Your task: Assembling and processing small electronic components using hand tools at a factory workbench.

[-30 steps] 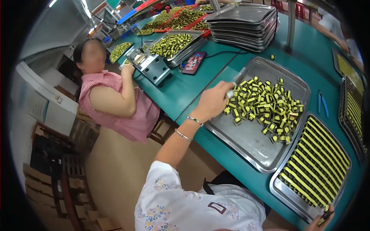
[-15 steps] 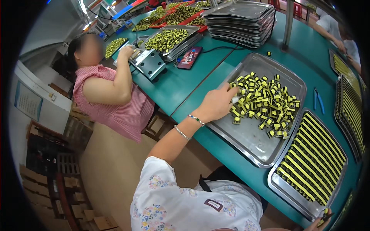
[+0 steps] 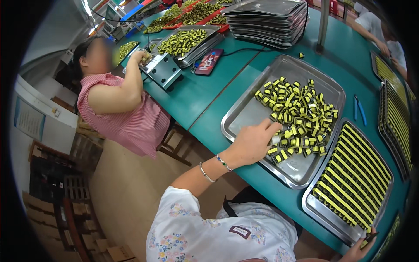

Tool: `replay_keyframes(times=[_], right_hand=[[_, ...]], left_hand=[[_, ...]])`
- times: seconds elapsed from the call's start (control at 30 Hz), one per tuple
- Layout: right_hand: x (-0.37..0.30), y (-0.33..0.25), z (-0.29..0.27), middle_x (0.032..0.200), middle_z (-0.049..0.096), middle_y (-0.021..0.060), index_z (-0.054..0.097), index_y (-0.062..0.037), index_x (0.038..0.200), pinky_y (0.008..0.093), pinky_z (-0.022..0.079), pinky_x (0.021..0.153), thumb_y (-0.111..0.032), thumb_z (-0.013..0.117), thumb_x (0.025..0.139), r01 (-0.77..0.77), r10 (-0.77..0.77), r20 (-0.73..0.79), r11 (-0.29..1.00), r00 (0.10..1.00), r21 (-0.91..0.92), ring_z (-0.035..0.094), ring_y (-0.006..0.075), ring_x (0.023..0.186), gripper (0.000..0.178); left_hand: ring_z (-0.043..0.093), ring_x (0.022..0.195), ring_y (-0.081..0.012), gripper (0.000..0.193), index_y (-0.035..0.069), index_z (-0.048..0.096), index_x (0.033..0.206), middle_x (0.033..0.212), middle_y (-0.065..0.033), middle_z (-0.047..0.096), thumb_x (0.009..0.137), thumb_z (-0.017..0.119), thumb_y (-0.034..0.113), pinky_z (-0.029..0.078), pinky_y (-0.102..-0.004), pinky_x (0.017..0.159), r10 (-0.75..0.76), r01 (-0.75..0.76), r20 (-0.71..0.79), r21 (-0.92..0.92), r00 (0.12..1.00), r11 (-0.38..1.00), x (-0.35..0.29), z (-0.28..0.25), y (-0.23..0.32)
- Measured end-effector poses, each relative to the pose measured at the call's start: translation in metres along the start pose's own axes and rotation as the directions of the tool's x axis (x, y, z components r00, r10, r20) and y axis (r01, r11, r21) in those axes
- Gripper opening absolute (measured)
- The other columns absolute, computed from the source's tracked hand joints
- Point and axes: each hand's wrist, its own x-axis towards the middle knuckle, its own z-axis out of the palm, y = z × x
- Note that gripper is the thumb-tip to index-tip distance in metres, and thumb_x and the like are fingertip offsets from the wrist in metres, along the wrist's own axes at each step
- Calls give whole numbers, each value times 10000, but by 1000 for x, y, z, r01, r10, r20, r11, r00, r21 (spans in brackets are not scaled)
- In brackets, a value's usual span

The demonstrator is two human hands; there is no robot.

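Observation:
My left hand (image 3: 254,142) reaches over the near-left side of a metal tray (image 3: 244,105). Its bent fingertips are in among a loose heap of small yellow-and-black transformers (image 3: 301,111); a white wrap shows on one finger. Whatever lies between those fingertips is hidden. At the lower right, my right hand (image 3: 361,249) is closed around a small yellow-and-black transformer (image 3: 366,241), partly covered by the fingers. It is by the near corner of a second tray (image 3: 310,201), where transformers stand in neat rows (image 3: 353,179).
Blue-handled pliers (image 3: 359,110) lie beyond the second tray. More filled trays (image 3: 395,126) line the right side. Behind are a tall tray stack (image 3: 266,26) and a metal post (image 3: 323,26). A co-worker in pink (image 3: 120,105) works at a metal fixture (image 3: 162,72) on the left.
My left hand has moved nearer and to the right along the heap, and the transformers there have shifted toward the tray's near side. My right hand has risen slightly at the second tray's corner.

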Motion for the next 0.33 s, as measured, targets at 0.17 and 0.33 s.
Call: replay_keyframes(times=[0.17, 0.33], right_hand=[[0, 2, 1, 977, 682, 168, 637, 71, 1104, 350, 523, 674, -150, 754, 888, 2, -4, 58, 1000, 998, 27, 629, 244, 790, 331], [-28, 49, -15, 1343, 535, 142, 495, 8, 1357, 409, 357, 1085, -42, 600, 930, -374, 369, 176, 928, 913, -8, 503, 321, 1244, 443]], left_hand=[[632, 783, -365, 436, 103, 522, 1192, 986, -135, 600, 780, 655, 43, 510, -464, 676, 36, -37, -45, -11, 998, 999, 0, 7, 4], [651, 831, -372, 463, 112, 496, 1240, 1010, -165, 642, 810, 658, 64, 519, -452, 686, -92, 88, -164, -33, 982, 996, 5, 2, 12]])
